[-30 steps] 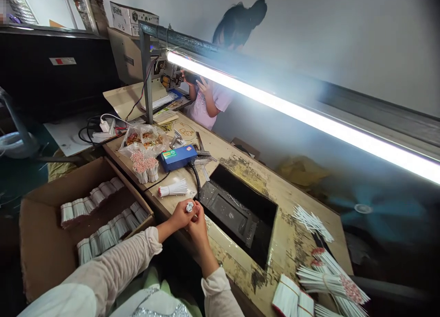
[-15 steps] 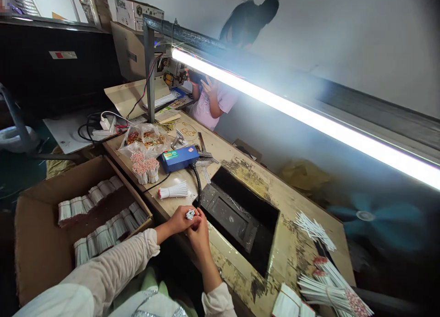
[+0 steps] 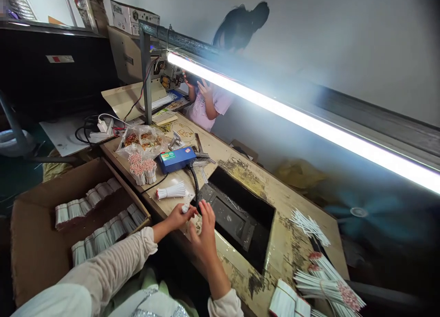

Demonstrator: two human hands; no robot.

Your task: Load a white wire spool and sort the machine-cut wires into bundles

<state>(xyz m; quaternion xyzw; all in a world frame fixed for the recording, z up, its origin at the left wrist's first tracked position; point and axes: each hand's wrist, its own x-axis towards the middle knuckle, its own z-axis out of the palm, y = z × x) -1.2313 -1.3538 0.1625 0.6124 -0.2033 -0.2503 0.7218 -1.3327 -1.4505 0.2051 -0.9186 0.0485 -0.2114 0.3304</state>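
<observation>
My left hand [image 3: 178, 217] is closed around a bundle of thin white wires [image 3: 185, 208], whose cut ends poke up from the fist. Beside it, my right hand [image 3: 205, 230] is off the bundle, fingers raised and apart, with nothing visible in it. Both hands are over the bench's near edge, in front of the recessed black tray [image 3: 230, 216]. Just beyond my left hand lies another white wire bundle [image 3: 172, 191] with reddish ends. Behind that, tied bundles with copper-pink tips [image 3: 141, 168] stand upright.
A cardboard box [image 3: 37, 220] at left holds rows of white bundles. A blue device [image 3: 177, 159] with a black cable and a plastic bag [image 3: 140, 140] are on the bench. More wires [image 3: 326, 285] lie right. A lit tube [image 3: 292, 110] crosses above. Across the bench is another person [image 3: 206, 103].
My right hand has come away from the bundle, and its fingers have opened. My left hand still holds the wires. The whole view has shifted slightly.
</observation>
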